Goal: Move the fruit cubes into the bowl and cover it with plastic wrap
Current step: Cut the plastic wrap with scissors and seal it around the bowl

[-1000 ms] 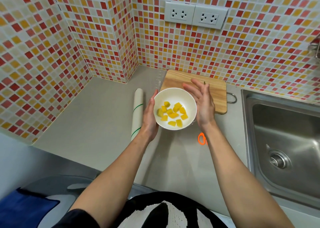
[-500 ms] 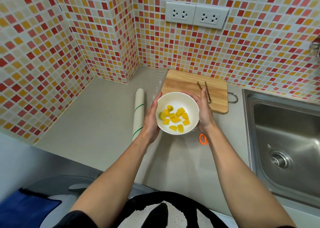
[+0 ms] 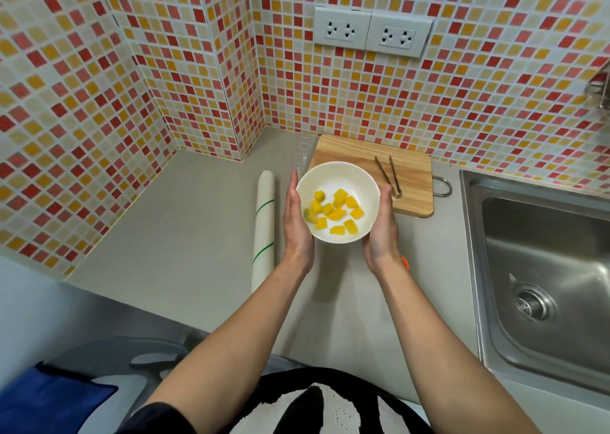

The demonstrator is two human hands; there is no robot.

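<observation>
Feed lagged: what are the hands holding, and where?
Both hold the bowl: left hand and right hand cup its opposite sides.

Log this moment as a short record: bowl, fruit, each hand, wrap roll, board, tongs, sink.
bowl: white bowl, cupped between both hands
fruit: yellow fruit cubes, all inside the bowl
left hand: left hand cups the bowl's left side
right hand: right hand cups its right side
wrap roll: plastic wrap roll, lying left of the bowl
board: wooden cutting board, no cubes on it
tongs: tongs, on the board
sink: steel sink, far right
</observation>
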